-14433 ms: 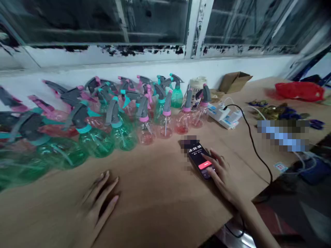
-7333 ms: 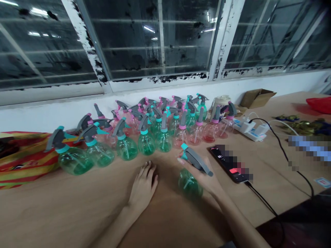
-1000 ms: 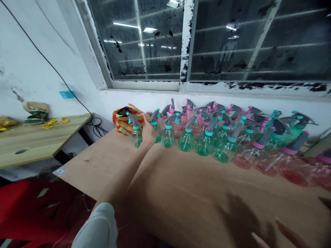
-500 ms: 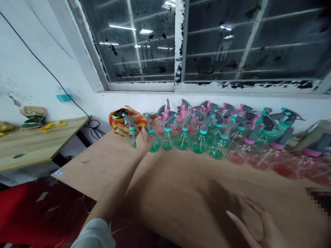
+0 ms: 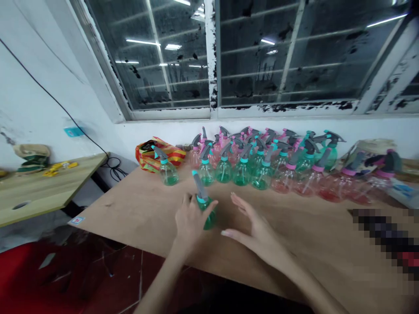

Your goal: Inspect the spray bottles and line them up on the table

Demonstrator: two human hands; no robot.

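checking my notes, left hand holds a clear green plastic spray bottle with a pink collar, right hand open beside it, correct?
The collar is turquoise, not pink, as the head view shows. The left hand holds the clear green plastic spray bottle, with the right hand open beside it.

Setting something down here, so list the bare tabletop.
Bare: brown wooden tabletop left of the left hand; also between right hand and blurred dark object. Crowded: wall side, with green and pink plastic spray bottles and striped red-yellow bag.
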